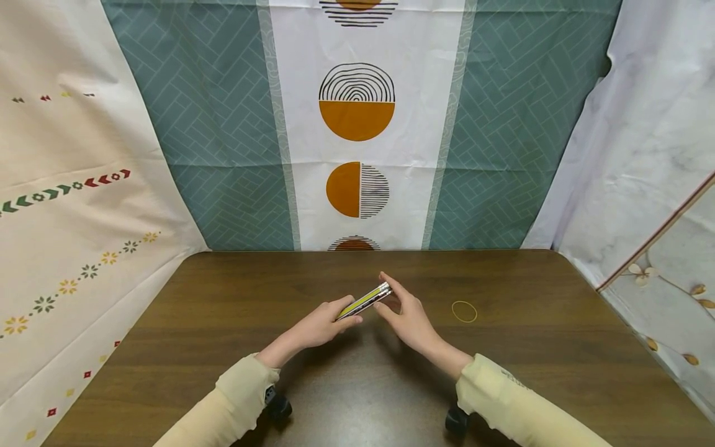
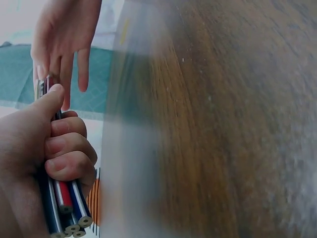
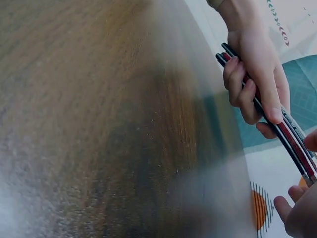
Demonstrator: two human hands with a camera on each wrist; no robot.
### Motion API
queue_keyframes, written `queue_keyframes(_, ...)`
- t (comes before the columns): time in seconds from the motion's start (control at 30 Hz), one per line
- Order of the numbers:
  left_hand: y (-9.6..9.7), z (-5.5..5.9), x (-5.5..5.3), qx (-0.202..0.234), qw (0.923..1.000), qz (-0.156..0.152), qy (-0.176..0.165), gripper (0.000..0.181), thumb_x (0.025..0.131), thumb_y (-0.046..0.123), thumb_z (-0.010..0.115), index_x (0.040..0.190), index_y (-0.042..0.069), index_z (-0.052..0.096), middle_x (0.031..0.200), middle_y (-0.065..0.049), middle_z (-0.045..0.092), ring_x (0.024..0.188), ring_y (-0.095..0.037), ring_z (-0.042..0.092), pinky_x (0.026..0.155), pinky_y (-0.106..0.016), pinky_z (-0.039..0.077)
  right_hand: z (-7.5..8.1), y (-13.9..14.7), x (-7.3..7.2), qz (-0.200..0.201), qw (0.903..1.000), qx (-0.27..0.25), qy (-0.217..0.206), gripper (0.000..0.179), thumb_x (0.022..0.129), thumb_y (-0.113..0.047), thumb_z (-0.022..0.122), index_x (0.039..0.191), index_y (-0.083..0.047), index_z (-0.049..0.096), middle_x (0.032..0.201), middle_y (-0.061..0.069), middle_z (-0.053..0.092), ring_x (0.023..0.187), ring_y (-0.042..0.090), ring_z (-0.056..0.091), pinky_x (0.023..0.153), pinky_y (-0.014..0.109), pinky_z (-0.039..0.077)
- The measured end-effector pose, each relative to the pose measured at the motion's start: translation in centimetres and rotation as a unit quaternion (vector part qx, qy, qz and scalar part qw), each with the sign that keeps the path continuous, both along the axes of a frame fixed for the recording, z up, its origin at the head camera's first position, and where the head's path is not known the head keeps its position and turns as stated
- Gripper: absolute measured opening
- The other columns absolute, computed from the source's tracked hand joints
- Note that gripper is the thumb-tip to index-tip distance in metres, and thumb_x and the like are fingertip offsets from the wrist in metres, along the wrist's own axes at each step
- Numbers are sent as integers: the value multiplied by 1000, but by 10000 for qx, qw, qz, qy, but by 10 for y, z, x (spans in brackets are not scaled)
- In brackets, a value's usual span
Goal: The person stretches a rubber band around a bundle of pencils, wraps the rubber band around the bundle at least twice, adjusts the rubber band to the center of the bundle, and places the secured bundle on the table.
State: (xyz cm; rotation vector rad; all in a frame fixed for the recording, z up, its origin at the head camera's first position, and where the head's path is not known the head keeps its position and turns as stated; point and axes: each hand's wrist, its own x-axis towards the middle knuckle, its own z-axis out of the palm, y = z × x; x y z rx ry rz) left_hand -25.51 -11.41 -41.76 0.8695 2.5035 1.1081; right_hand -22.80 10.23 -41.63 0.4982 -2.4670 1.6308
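Observation:
A bundle of pencils (image 1: 365, 300) is held slantwise above the table, its right end higher. My left hand (image 1: 326, 323) grips the lower part, fingers curled round it and thumb laid along it. In the left wrist view, several round pencil ends (image 2: 65, 209) poke out below the fist, with red and dark blue barrels. My right hand (image 1: 410, 320) is at the other end, its thumb and a finger on either side of the tips. Its other fingers hang fairly straight in the left wrist view. A thin yellow rubber band (image 1: 464, 311) lies on the table right of that hand.
The brown wooden table (image 1: 234, 285) reaches back to a patterned cloth (image 1: 357, 205) hung behind it. More cloth hangs at the left (image 1: 84, 248) and right sides. Black wrist-worn devices (image 1: 457, 421) sit beneath the rolled cuffs.

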Motion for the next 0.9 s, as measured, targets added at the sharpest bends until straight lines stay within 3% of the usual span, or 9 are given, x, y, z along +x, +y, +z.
queue_keyframes(0.27, 3, 2, 2, -10, 9998, -55, 215, 22, 100, 36, 57, 104, 14, 52, 69, 4, 46, 56, -7, 42, 53, -22, 38, -2, 5, 2, -64, 9981, 552, 281, 80, 95, -13, 65, 159, -10, 17, 159, 17, 33, 138, 37, 47, 105, 53, 44)
queue_keyframes(0.4, 5, 3, 3, 40, 9999, 20, 165, 22, 100, 35, 57, 101, 13, 52, 68, 3, 46, 54, -8, 42, 51, -22, 38, 0, 8, 1, -146, 9959, 793, 413, 72, 95, -19, 68, 155, -14, 30, 149, 17, 49, 127, 38, 57, 100, 53, 49)
queue_keyframes(0.57, 8, 3, 3, 64, 9999, 74, 105, 26, 99, 37, 59, 99, 12, 53, 68, 3, 46, 53, -8, 43, 50, -23, 38, 4, 13, -6, -227, 9970, 436, 598, 48, 90, -19, 74, 135, -14, 58, 118, 10, 71, 100, 23, 71, 87, 38, 57)
queue_keyframes(0.73, 8, 2, 3, -84, 9999, 69, 128, 30, 97, 40, 61, 98, 11, 53, 70, 2, 47, 54, -8, 44, 50, -23, 38, 6, 17, -10, -195, 9985, 273, 430, 31, 89, -19, 74, 119, -13, 69, 112, 7, 74, 86, 12, 70, 74, 22, 55)
queue_keyframes(0.9, 7, 1, 3, 11, 9999, 47, -137, 29, 99, 39, 59, 99, 10, 54, 69, 2, 46, 53, -9, 41, 49, -23, 36, 7, 19, -11, -10, 9997, 129, 194, 28, 92, -15, 71, 119, -11, 69, 113, 11, 74, 89, 15, 71, 74, 21, 55)
